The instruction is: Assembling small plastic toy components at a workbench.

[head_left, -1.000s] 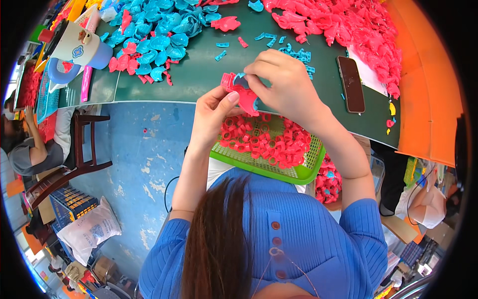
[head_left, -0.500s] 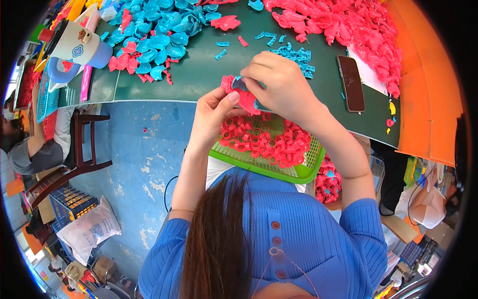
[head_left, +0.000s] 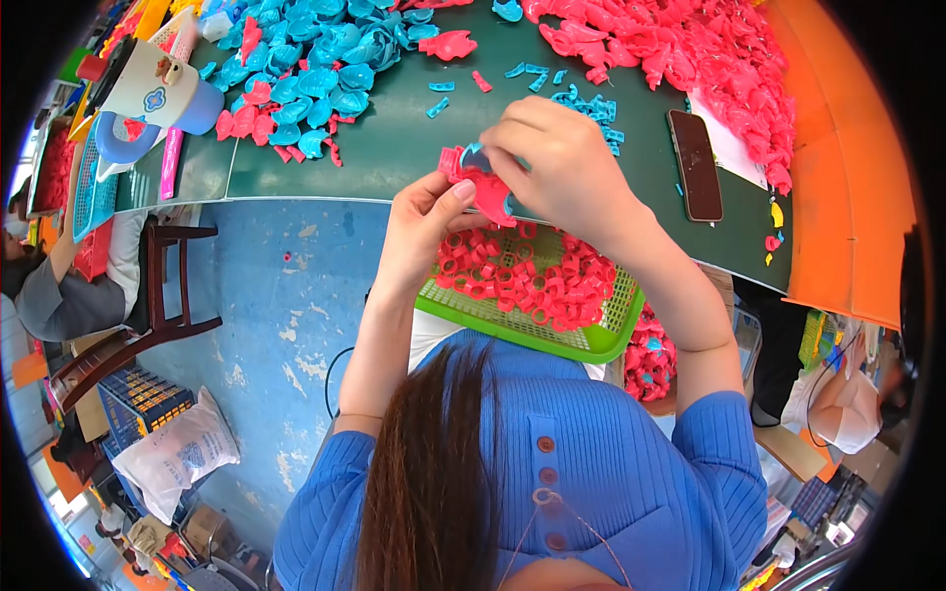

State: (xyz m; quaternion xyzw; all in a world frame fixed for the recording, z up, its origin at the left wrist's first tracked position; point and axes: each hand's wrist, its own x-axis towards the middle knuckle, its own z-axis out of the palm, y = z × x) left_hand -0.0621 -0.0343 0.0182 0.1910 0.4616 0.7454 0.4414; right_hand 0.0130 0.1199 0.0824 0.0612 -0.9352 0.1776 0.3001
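Two hands meet over the near edge of the green table [head_left: 394,158], and between them is a small pink plastic piece [head_left: 480,187] with a bit of blue plastic at its top. The left hand [head_left: 422,225] comes up from below, its fingers curled and the thumb pressed against the pink piece, so it is closed on it. The right hand [head_left: 557,163] lies over the piece from above, fingers bent down around it; it grips the same piece, though how the fingertips sit under the palm I cannot tell. Just below the hands, a green mesh tray [head_left: 512,330] rests on the person's lap, filled with many small pink rings [head_left: 522,276]. On the table, well apart to the left, there is a heap of blue plastic shells [head_left: 315,69], and on the far right a big heap of pink shells [head_left: 680,59]. A dark phone [head_left: 695,163] lies flat on the table, near the right wrist. Some little blue bits [head_left: 591,103] are scattered just beyond the right hand. At the left edge another person sits by a wooden chair [head_left: 158,295]
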